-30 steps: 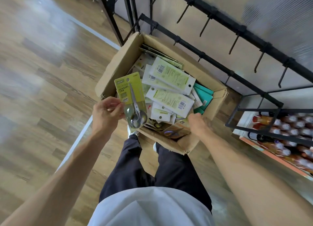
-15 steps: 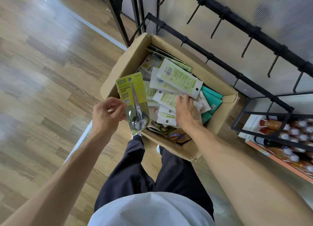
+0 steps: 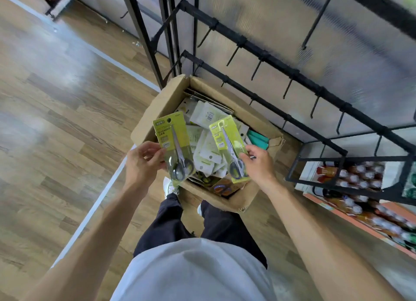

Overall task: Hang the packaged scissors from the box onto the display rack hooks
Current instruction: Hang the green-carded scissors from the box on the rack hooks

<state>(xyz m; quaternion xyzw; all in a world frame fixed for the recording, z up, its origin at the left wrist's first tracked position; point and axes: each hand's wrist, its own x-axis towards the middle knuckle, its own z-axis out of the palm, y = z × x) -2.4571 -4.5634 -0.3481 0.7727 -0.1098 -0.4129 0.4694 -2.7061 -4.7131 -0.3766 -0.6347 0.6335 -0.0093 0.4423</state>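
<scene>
Left hand [image 3: 144, 163] pinching one scissors pack [image 3: 174, 146], right hand [image 3: 258, 163] pinching a second pack [image 3: 229, 147], both held upright above the open box [image 3: 155, 111], hang-holes uppermost, probably readying for the empty hooks [image 3: 256, 68] beyond, far right.

Left hand [image 3: 144, 163] and right hand [image 3: 258, 164], each gripping a pack

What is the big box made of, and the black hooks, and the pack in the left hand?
Box: brown matte cardboard, with frayed edges. Hooks: thin and black, probably painted metal. Pack in the left hand: yellow-green printed card, seemingly under shiny clear plastic that glints over the scissors.
</scene>
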